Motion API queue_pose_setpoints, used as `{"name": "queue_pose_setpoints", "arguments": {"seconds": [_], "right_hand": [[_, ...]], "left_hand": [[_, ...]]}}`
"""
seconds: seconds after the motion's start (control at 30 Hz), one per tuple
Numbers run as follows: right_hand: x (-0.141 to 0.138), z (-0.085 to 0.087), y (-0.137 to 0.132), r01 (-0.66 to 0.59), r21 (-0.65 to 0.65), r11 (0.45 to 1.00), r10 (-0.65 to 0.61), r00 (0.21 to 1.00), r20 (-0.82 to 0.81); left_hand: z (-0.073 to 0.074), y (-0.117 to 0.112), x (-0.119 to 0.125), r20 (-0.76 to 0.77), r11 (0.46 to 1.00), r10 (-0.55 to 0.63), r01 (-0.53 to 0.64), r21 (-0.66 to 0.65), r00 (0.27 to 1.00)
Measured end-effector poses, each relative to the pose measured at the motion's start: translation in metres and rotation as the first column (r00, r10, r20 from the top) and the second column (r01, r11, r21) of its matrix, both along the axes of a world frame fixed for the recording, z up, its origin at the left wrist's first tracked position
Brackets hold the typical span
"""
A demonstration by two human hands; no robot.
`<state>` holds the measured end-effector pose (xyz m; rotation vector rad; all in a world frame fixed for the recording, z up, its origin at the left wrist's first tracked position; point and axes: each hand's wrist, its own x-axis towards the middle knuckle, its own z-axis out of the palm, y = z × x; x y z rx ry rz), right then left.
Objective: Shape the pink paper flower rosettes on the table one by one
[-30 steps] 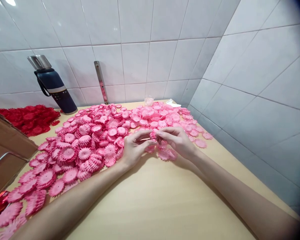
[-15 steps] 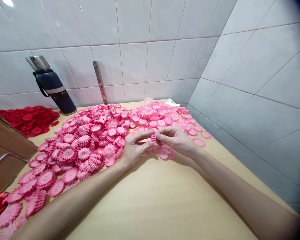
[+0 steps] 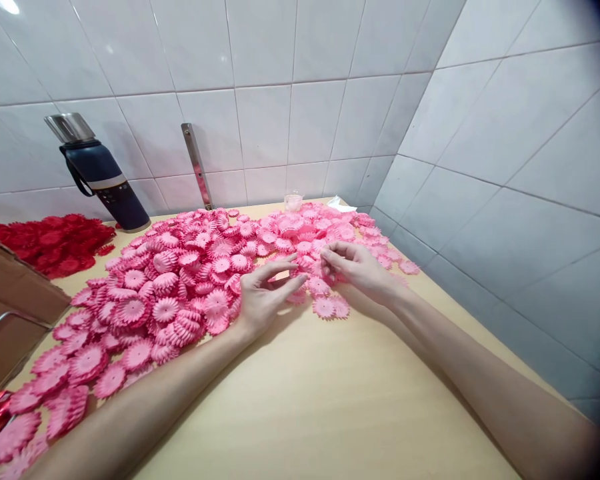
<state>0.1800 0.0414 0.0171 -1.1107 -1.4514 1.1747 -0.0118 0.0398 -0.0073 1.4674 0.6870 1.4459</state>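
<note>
- So the left hand (image 3: 266, 297) is hanging over the front of the pink heap (image 3: 165, 310), thumb and fingers parted, and I'm not seeing anything in its grip.
- Right hand (image 3: 357, 273) is pinching its fingertips close together just beside it; can't tell if something thin is sitting in there.
- The pink scalloped pieces are lying all over the table (image 3: 330, 400), mostly to the left and beyond the hands, with a few pale ones (image 3: 324, 307) resting on the near side, close under the right hand.
- Biggest risk imo: the heap is looking loose, so a wrist or forearm brushing it could be sending pieces sliding.
- Those pale ones are lying right by the right hand, so a low sweep could be scattering them.
- If the right hand is holding something, it's tiny, so a slack pinch could be dropping it among lookalikes.
- The red pile (image 3: 55, 243) is sitting well apart, so mixing colours isn't worrying me much.
- Writing: the dark bottle (image 3: 123, 207) is showing small pale marks, way too tiny to read. I'm not spotting any readable brand or label anywhere.
</note>
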Motion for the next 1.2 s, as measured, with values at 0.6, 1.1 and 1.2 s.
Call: {"name": "queue_pose_setpoints", "arguments": {"seconds": [0.6, 1.1, 1.2], "right_hand": [[-0.021, 0.012, -0.017, -0.040, 0.165, 0.985, 0.009, 0.983, 0.184], [-0.001, 0.010, -0.002, 0.356, 0.137, 0.924, -0.336, 0.930, -0.147], [-0.012, 0.007, -0.008, 0.238, 0.085, 0.968, -0.226, 0.965, -0.132]], "left_hand": [[-0.001, 0.001, -0.002, -0.314, 0.981, 0.152, -0.104, 0.165, 0.937], [0.010, -0.010, -0.006, -0.580, 0.744, -0.037, 0.410, 0.528, 0.814], [0.011, -0.010, -0.004, -0.547, 0.824, 0.021, 0.295, 0.484, 0.837]]}}
